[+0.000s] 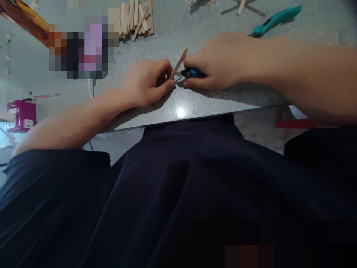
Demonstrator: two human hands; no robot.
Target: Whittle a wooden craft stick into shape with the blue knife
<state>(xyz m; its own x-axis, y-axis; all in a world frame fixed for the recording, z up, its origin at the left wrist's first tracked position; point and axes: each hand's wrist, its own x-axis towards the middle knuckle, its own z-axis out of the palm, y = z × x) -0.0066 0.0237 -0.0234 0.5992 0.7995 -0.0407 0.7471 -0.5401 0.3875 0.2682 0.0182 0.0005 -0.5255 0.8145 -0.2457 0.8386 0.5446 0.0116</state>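
Observation:
My left hand (152, 82) pinches the lower end of a thin wooden craft stick (179, 62) between thumb and fingers, just above the table. The stick is tilted, its rounded tip pointing up and to the right. In my right hand (220, 61) is a utility knife (192, 72) with a blue and black body. Its blade points left and lies close to the lower part of the stick; whether it touches the wood I cannot tell. Most of the knife's handle is hidden in my palm.
Several craft sticks (136, 18) are piled at the back of the grey table (167, 108). A teal-handled tool (277, 20) lies beyond my right wrist. A blurred-out device with a white cable (90, 87) sits at the left. A magenta power socket block (23, 115) is farther left.

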